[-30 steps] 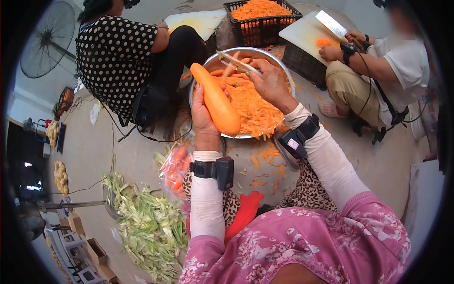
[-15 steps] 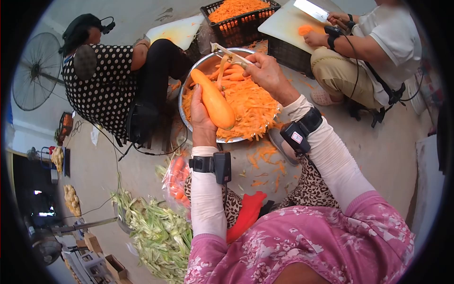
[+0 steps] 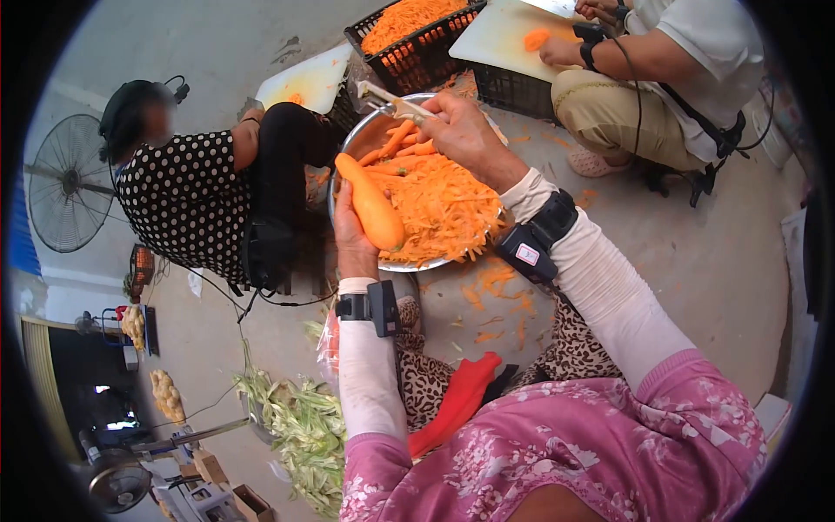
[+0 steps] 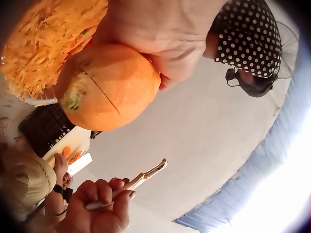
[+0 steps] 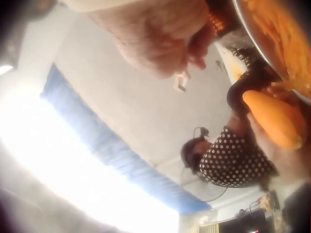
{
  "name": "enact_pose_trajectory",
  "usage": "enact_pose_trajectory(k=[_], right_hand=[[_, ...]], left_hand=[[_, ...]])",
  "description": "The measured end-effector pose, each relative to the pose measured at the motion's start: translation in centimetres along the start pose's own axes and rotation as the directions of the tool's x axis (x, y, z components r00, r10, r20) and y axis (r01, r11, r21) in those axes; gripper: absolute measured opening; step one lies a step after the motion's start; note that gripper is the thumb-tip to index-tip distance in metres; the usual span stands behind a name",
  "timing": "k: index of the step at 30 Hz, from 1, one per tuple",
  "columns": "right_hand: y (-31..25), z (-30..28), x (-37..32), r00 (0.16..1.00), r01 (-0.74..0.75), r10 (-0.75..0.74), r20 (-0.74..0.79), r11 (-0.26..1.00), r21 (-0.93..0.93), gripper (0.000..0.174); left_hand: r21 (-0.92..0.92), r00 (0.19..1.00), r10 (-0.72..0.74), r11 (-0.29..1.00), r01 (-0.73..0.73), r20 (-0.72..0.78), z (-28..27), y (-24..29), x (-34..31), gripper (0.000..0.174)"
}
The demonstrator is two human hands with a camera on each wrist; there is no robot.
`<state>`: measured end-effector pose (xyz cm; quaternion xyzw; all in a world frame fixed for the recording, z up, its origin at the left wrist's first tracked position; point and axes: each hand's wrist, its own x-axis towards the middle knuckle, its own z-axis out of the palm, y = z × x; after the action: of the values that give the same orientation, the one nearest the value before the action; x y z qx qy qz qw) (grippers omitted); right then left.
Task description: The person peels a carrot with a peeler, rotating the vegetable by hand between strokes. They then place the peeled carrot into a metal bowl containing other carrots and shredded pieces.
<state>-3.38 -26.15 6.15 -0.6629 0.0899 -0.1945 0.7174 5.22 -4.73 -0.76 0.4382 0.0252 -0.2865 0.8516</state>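
Note:
My left hand [image 3: 352,233] grips a large orange carrot [image 3: 370,204] with a smooth surface, tilted over the near left part of a metal basin [image 3: 346,139]. In the left wrist view the carrot [image 4: 112,87] shows its greenish end and a dark line along its side. Above the basin's far side, my right hand [image 3: 465,130] holds a pale peeler [image 3: 393,103] by its handle, its head pointing left and apart from the carrot. The left wrist view shows the fingers of this hand [image 4: 99,206] curled round the peeler [image 4: 141,180]. Orange peelings [image 3: 444,204] and several carrots [image 3: 400,139] lie in the basin.
Beyond the basin stand a black crate [image 3: 417,52] of orange shreds and two cutting boards [image 3: 317,76]. One person [image 3: 187,191] sits at left, another [image 3: 696,78] crouches at right. Pale green husks [image 3: 304,435] lie on the floor near a fan [image 3: 70,183].
The peeler has moved up and away from the carrot; a strip of peel that hung at it is gone. My left hand still grips the carrot. The head view has shifted.

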Motion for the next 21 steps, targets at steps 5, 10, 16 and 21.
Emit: enact_pose_trajectory(k=[5,10,16,21], right_hand=[[0.7,0.3,0.0,0.997,0.064,-0.064,0.046,0.998,-0.009,0.017],[0.6,0.4,0.1,0.992,0.088,-0.077,0.097,0.990,-0.110,0.022],[0.7,0.5,-0.3,0.990,0.121,-0.097,0.105,0.962,-0.243,0.021],[0.6,0.6,-0.6,0.986,0.167,-0.148,0.082,0.927,-0.336,0.021]], left_hand=[[-0.070,0.998,0.012,0.997,-0.016,-0.063,1.4,1.4,-0.4,0.036],[0.070,0.997,0.009,0.998,-0.004,-0.072,-0.6,0.7,0.8,0.034],[0.031,0.997,-0.062,0.998,0.063,-0.039,-0.9,1.2,0.7,0.034],[0.078,0.991,-0.073,0.994,0.082,-0.107,0.0,0.8,0.4,0.035]])
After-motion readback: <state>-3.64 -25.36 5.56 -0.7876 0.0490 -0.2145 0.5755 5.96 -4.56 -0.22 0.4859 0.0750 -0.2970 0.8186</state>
